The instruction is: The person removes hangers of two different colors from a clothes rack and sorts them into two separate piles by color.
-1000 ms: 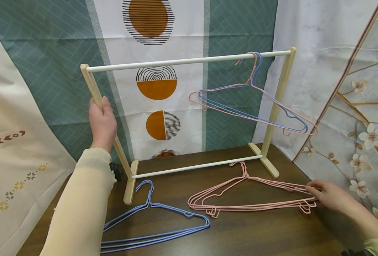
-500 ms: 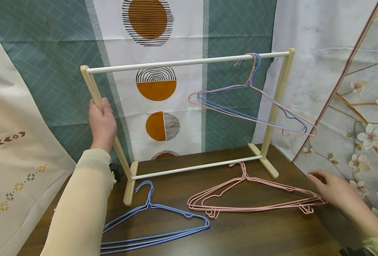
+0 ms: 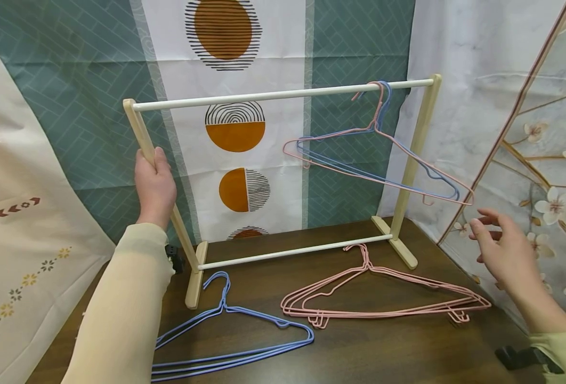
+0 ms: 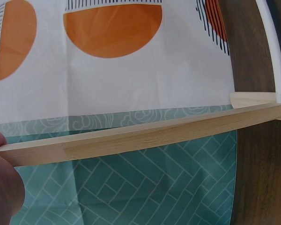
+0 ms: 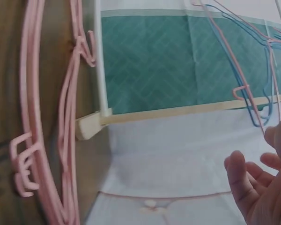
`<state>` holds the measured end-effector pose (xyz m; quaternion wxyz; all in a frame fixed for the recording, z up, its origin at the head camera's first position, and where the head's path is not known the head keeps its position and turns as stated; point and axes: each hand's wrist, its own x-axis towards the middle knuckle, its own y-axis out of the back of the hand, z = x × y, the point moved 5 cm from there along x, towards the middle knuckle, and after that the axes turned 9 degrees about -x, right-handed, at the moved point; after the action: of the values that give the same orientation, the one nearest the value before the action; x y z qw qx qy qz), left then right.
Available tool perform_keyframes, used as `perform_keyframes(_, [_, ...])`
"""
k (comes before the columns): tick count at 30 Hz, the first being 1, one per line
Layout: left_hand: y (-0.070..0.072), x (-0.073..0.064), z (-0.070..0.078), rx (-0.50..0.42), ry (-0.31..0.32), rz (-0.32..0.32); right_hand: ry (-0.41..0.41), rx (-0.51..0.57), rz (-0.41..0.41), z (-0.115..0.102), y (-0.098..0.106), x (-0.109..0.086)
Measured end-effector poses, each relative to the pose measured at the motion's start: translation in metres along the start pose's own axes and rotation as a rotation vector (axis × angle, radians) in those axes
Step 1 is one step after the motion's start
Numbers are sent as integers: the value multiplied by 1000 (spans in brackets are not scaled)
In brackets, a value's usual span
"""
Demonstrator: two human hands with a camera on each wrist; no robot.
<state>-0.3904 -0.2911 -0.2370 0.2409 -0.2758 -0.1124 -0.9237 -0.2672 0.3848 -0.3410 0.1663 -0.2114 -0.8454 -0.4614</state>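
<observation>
My left hand [image 3: 155,186] grips the left wooden post [image 3: 182,234] of a clothes rack; the left wrist view shows that post [image 4: 145,137] running away from the thumb. My right hand [image 3: 508,250] is raised above the table at the right, fingers loosely bent and holding nothing. Just below and left of it lies a stack of pink hangers [image 3: 383,313], hooks pointing to the back. On the rack's white top rail [image 3: 244,96], near its right end, hang a pink hanger [image 3: 340,169] and blue hangers [image 3: 448,181] behind it. Several blue hangers [image 3: 264,349] lie at the front left.
The rack's lower white rail [image 3: 292,252] joins two wooden feet, the right foot [image 3: 403,253] standing close behind the pink stack. A patterned cloth [image 3: 355,176] hangs behind the rack. Flowered fabric [image 3: 551,176] borders the table on the right, cream fabric [image 3: 33,224] on the left.
My right hand has let go of the pink stack's right end and risen above it, fingers spreading. The stack's right corner shows uncovered. My left hand stays on the post.
</observation>
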Motion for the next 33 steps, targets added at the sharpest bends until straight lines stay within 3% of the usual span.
perform_keyframes(4, [0, 0, 0, -3, 4, -1, 4, 51, 30, -8, 6, 10])
perform_keyframes(14, [0, 0, -1, 4, 7, -7, -21, 156, 3, -20, 11, 31])
perform_keyframes(30, [0, 0, -1, -5, 7, -8, 10, 153, 66, -30, 18, 35])
perform_keyframes(33, [0, 0, -1, -5, 0, -5, 23, 204, 70, -33, 18, 35])
